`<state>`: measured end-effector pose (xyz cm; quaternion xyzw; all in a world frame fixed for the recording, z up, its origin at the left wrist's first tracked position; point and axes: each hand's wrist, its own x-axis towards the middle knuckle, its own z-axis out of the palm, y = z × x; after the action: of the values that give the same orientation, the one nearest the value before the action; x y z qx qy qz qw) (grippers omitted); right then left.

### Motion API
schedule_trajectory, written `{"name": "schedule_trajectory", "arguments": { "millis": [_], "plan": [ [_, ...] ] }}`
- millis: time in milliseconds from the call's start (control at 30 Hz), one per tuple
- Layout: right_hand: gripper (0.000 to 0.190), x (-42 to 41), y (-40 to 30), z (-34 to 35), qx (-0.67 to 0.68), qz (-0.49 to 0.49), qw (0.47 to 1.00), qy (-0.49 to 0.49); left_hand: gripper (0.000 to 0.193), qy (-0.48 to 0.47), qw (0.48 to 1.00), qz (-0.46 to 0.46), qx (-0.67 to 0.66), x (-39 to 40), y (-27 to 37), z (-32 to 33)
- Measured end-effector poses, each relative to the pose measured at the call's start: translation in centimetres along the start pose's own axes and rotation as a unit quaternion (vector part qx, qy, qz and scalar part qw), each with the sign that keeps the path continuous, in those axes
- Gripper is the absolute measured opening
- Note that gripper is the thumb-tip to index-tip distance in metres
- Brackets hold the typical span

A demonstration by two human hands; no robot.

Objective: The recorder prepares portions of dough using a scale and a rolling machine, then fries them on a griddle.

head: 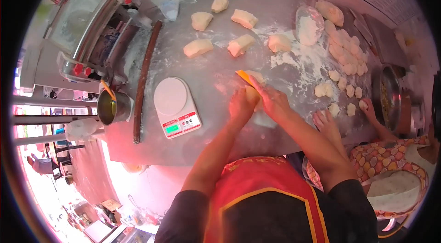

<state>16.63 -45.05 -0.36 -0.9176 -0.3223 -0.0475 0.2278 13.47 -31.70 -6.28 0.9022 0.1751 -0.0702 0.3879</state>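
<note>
An orange dough scraper point(244, 77) is in my right hand point(275, 100), its blade slanting across a piece of dough point(253, 95) in front of me. My left hand point(241, 106) grips that dough from its left side. Past the scraper, more pale dough point(257, 77) shows; whether the two parts are joined cannot be seen. Left of my hands sits a white digital kitchen scale point(170, 96), its pan bare and its display lit. Several larger dough pieces, among them a near one point(241, 45), lie beyond my hands on the floured metal worktop point(213, 132).
A long wooden rolling pin point(147, 81) and a metal pot point(107, 108) stand left, beside a dough-rolling machine point(79, 26). Rightward are a flour container point(309, 29), piled dough balls point(346, 51) and a steel bowl point(386, 96). Another person's hands point(324, 121) work close to my right arm.
</note>
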Motion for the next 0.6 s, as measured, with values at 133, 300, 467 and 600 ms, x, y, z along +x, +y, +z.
{"name": "schedule_trajectory", "arguments": {
  "millis": [133,300,467,600],
  "plan": [
    [0.074,0.9,-0.4,0.4,0.031,-0.024,0.999,0.019,0.049,0.095,0.99,0.038,-0.095,-3.4,-2.3,-3.1],
    [0.071,1.0,-1.1,-0.7,0.004,-0.016,1.0,0.015,0.04,0.222,0.948,-0.014,-0.227,-3.6,-9.3,-13.4],
    [0.071,0.5,-2.8,-2.2,0.013,0.106,0.992,-0.069,0.044,0.228,0.962,-0.119,-0.093,-1.5,-16.8,-20.2],
    [0.068,-1.0,-5.4,-5.2,0.117,0.158,0.98,0.018,0.054,0.251,0.961,-0.085,0.077,-2.3,-16.2,-21.3]
  ]
}}
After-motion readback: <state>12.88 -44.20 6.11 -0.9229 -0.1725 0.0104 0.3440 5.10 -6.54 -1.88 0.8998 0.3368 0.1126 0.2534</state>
